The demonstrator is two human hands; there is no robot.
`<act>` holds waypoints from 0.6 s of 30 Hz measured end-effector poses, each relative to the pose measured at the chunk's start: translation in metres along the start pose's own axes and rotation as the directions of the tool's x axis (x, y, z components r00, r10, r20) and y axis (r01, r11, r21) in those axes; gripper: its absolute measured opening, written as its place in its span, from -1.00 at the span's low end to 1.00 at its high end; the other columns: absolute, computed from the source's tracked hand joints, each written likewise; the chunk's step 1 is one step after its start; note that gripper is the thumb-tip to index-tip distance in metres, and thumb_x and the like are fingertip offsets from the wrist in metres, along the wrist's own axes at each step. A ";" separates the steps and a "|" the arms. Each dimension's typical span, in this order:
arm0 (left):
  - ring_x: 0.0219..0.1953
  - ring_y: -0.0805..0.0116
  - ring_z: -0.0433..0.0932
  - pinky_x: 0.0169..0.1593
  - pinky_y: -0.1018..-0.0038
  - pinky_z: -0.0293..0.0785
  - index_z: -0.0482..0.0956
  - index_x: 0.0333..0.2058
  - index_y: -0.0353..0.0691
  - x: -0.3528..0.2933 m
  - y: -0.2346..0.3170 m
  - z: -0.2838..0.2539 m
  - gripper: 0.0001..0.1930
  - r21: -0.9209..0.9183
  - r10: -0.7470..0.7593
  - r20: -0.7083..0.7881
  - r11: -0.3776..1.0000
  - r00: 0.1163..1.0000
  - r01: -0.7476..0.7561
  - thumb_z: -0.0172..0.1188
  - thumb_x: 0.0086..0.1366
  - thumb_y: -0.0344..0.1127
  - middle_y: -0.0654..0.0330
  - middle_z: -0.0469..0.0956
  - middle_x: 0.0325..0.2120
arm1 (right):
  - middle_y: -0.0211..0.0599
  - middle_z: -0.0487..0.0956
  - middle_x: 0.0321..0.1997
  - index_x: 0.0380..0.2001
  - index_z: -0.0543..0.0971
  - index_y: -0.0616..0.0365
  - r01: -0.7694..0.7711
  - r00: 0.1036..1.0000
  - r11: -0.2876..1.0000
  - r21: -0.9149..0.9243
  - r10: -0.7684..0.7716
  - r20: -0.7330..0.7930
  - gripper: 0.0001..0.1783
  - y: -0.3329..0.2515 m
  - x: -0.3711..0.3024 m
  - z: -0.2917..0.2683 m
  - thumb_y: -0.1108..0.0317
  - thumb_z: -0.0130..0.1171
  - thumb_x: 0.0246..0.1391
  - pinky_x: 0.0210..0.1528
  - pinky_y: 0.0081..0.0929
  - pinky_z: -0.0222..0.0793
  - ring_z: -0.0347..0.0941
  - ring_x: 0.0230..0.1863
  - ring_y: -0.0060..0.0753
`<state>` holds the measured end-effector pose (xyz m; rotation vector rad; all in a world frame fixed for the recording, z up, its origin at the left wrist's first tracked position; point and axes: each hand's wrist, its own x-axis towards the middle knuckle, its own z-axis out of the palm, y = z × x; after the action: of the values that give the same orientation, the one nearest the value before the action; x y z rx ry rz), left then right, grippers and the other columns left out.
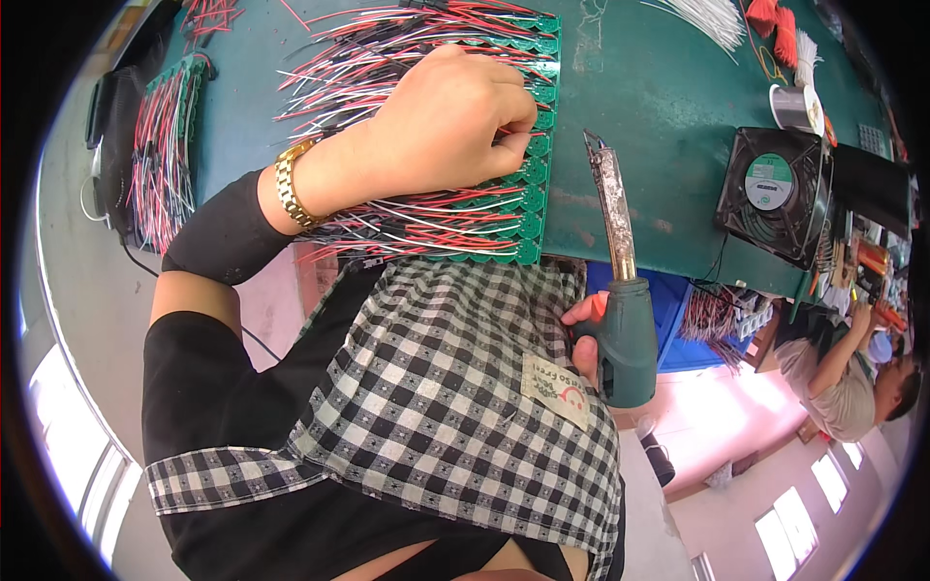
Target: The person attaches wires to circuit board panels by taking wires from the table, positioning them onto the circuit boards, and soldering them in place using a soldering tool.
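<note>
A green circuit board panel [531, 218] with a scalloped pattern lies at the table's front edge, with many red, white and black wires [426, 218] running left from it. My left hand [465, 121], above a gold watch, rests over the panel with fingers curled and pinched. A thin red bit, seemingly a wire, shows at the pinch; the rest is hidden by the fingers. My right hand [585, 356] grips a soldering iron [628, 339] by its dark green handle. The iron's scorched metal barrel points up toward the table, its tip apart from the panel's right side.
A second wired panel [165, 155] lies on the left. To the right stand a black fan [775, 198] and a solder spool [797, 108]; white wires [702, 21] lie behind. A blue bin [668, 315] sits below the table edge. Another person [838, 378] works far right.
</note>
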<state>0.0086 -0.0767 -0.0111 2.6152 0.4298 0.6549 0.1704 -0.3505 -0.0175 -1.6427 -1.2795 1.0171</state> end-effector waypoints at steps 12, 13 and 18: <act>-0.51 0.32 0.42 -0.40 0.39 0.21 0.47 -0.59 -0.18 0.000 0.001 -0.003 -0.91 0.007 -0.010 0.025 1.000 1.000 0.010 0.23 -0.10 -0.44 0.30 0.39 -0.65 | -0.34 0.54 -0.56 -0.53 0.55 0.20 -0.101 0.929 0.991 0.082 0.124 -0.348 -0.75 -0.017 0.017 0.023 0.21 0.20 -0.19 -0.48 -0.52 0.35 0.46 -0.55 -0.40; -0.50 0.32 0.42 -0.38 0.39 0.22 0.48 -0.57 -0.18 0.001 0.002 -0.004 -0.91 0.011 -0.012 0.059 1.000 0.998 0.012 0.23 -0.07 -0.43 0.29 0.39 -0.64 | -0.34 0.54 -0.56 -0.53 0.55 0.20 -0.099 0.928 0.992 0.082 0.122 -0.353 -0.75 -0.016 0.017 0.024 0.21 0.20 -0.19 -0.48 -0.52 0.35 0.46 -0.55 -0.40; -0.42 0.30 0.42 -0.28 0.38 0.21 0.51 -0.37 -0.18 -0.005 0.007 -0.005 -0.86 0.099 0.037 0.070 0.994 0.997 -0.044 0.21 0.04 -0.42 0.28 0.40 -0.54 | -0.18 0.48 -0.34 -0.07 0.34 0.33 0.077 0.989 0.996 -0.054 -0.083 -0.120 -0.51 0.010 0.007 0.011 0.23 0.17 0.03 -0.30 -0.47 0.36 0.42 -0.37 -0.41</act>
<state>0.0035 -0.0830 -0.0059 2.7392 0.3995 0.5692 0.1651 -0.3445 -0.0316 -1.6505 -1.2868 0.8305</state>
